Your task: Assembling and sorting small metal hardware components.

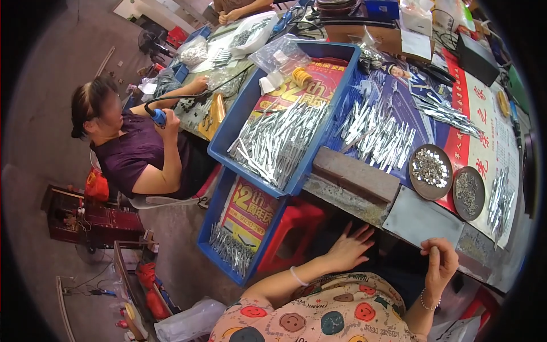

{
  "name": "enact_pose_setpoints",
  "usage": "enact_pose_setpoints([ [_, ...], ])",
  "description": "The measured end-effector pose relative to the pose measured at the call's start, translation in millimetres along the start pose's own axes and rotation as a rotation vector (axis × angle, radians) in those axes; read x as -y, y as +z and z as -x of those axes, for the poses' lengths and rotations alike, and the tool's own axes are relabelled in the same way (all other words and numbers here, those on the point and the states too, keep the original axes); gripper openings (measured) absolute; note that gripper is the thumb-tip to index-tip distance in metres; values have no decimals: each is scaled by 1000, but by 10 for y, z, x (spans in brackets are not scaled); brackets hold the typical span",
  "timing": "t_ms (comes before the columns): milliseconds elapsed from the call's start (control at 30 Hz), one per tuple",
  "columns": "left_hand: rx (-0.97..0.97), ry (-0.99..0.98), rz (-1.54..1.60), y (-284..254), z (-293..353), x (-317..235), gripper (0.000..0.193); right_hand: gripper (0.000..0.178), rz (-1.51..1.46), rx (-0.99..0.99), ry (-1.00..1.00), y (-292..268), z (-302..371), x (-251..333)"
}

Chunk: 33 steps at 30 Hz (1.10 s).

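Observation:
My left hand [350, 249] hovers above my lap, just off the table's front edge, with its fingers spread and nothing in it. At the edge right of a flat grey plate [423, 220], my right hand [441, 263] has its fingers curled in; whether it pinches something small I cannot make out. Beyond the plate stands a brown round dish [420, 190] of small shiny silver pieces [431, 167]. To its right is a second dish [460, 211] with smaller grey metal parts [468, 191]. Slim silver metal pieces [379, 135] lie heaped behind the plate, and more [499, 199] lie at the far right.
A blue crate [215, 147] full of slim metal pieces sits left, above a lower blue crate [206, 229]. A red stool [299, 223] stands beneath. A dark block [356, 174] borders the plate. At left, a co-worker in purple [134, 151] holds a corded blue tool [159, 117].

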<state>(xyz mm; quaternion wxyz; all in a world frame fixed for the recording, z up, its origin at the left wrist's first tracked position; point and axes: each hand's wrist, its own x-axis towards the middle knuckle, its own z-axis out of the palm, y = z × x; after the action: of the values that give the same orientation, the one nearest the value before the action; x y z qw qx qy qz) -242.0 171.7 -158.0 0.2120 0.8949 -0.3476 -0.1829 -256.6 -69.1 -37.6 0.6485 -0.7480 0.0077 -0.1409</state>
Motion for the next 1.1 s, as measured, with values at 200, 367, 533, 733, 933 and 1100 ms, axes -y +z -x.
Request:
enact_pose_setpoints([
  [200, 22, 12, 381, -71, 656, 84, 43, 11, 9, -81, 134, 3, -7, -258],
  [367, 45, 36, 596, -346, 997, 241, 35, 15, 77, -55, 104, 73, -50, -319],
  [533, -571, -697, 910, -1772, 1559, 811, 14, 13, 146, -87, 112, 62, -69, -381],
  [733, -1178, -586, 309, -2747, 1656, 2963, 15, 15, 268, -211, 182, -71, 23, -638],
  [933, -1230, -752, -523, -3386, 1527, 4815, 24, 13, 432, -262, 107, -99, 199, -665],
  [1100, -1050, -1007, -485, -3707, 1636, 5910, 39, 12, 630, -260, 64, 24, 216, -620],
])
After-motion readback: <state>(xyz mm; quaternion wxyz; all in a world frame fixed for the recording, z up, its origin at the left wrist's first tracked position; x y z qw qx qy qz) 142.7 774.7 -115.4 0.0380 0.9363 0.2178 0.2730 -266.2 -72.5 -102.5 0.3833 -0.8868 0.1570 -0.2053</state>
